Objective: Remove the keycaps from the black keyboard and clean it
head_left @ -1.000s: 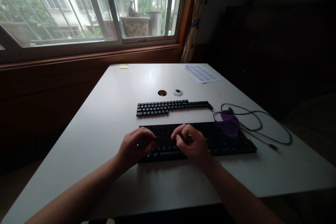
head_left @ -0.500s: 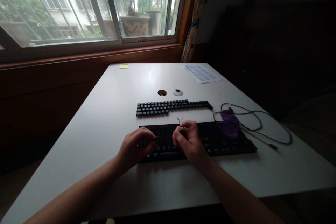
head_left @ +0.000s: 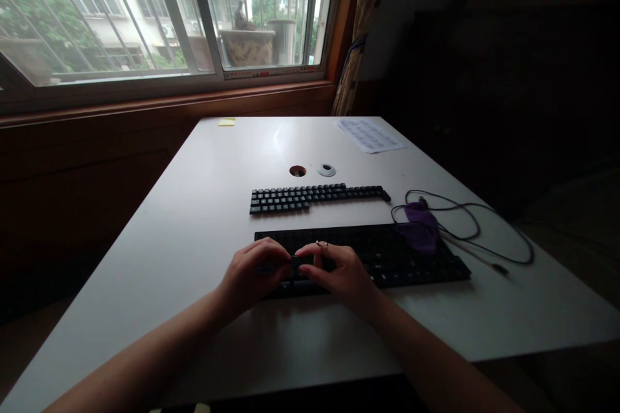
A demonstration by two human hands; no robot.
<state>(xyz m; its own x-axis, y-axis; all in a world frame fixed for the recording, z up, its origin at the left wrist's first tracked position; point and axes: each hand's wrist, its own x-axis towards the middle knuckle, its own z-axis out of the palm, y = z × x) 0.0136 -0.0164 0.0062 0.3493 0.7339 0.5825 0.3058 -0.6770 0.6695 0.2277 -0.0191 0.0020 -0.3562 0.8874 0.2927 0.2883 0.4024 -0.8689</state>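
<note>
A black keyboard (head_left: 387, 251) lies across the near part of the white table, and both hands are over its left half. My left hand (head_left: 256, 268) is closed, with thumb and fingertips together above the keys. Something small and dark shows at its fingertips, too small to name. My right hand (head_left: 341, 268) is curled around a wire keycap puller (head_left: 321, 244); only its thin metal ends show above the fingers. The right thumb and forefinger reach to the left fingertips. Behind the keyboard, black keycaps (head_left: 290, 197) stand in close rows.
A purple cloth (head_left: 420, 229) lies on the keyboard's right end, beside a looped black cable (head_left: 477, 219) and a thin stick with a dark tip (head_left: 498, 268). Farther back are a round table hole (head_left: 298, 171), a ring-shaped cover (head_left: 326, 170), printed sheets (head_left: 371, 135) and a yellow note (head_left: 227, 122).
My right hand has moved left to meet the left fingertips. The puller's wires, upright before, now sit lower among the right fingers. My left hand has hardly moved.
</note>
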